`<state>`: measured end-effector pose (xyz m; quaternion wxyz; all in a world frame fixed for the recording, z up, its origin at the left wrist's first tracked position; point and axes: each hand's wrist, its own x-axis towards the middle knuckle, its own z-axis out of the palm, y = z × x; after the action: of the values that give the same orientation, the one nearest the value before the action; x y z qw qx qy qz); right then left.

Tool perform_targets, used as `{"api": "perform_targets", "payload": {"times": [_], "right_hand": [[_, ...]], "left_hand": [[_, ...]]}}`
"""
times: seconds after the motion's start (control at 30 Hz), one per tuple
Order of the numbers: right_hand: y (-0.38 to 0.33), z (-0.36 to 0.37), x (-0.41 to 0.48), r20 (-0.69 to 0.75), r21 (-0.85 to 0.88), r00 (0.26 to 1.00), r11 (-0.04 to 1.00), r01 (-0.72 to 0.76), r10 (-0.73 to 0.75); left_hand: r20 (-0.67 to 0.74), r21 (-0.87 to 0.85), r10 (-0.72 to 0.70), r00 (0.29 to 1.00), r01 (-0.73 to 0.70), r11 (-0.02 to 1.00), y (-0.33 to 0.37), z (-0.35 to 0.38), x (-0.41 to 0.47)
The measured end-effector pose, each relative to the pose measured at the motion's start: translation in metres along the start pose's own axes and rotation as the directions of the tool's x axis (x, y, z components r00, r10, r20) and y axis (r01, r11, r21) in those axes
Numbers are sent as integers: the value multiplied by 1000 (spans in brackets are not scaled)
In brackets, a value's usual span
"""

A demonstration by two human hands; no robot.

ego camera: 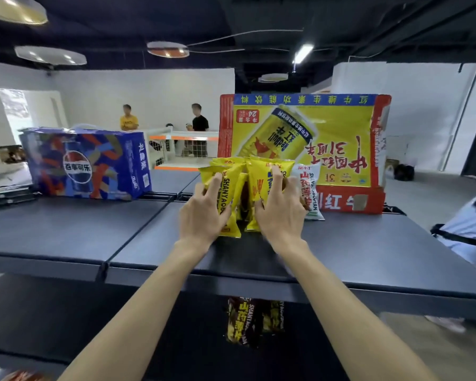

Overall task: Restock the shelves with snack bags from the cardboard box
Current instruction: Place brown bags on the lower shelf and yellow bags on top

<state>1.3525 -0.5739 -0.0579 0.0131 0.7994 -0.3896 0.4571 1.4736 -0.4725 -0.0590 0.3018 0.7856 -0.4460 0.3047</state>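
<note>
Step in hand: placing yellow snack bags upright on the dark top shelf, centre of frame, just in front of the red-and-yellow cardboard box. Left hand is closed around one bunch of bags, right hand around another. Count approx.: 4–5 yellow bags, exact no. I cannot tell; 1 white bag beside them at right; 1 blue Pepsi carton at left. Next move, I judge: release gently, check the bags stand, then fetch more.
</note>
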Motion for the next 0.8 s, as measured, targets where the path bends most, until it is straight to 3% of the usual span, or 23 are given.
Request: {"api": "perform_targets", "payload": {"times": [0.13, 0.4, 0.53, 0.7, 0.8], "right_hand": [[10, 13, -6, 48, -46, 998, 998, -43, 45], [15, 14, -21, 246, -148, 958, 983, -110, 145], [10, 6, -22, 380, -65, 909, 985, -158, 171], [17, 1, -19, 534, 200, 835, 940, -276, 131], [16, 5, -16, 519, 318, 847, 894, -316, 115]], "left_hand": [[5, 113, -5, 1000, 4, 994, -6, 16, -5], [121, 8, -29, 992, 28, 1000, -8, 20, -10], [230, -149, -13, 973, 48, 988, -16, 15, -10], [449, -316, 73, 890, 82, 945, -36, 15, 0], [417, -353, 82, 905, 79, 932, -41, 20, 3]]}}
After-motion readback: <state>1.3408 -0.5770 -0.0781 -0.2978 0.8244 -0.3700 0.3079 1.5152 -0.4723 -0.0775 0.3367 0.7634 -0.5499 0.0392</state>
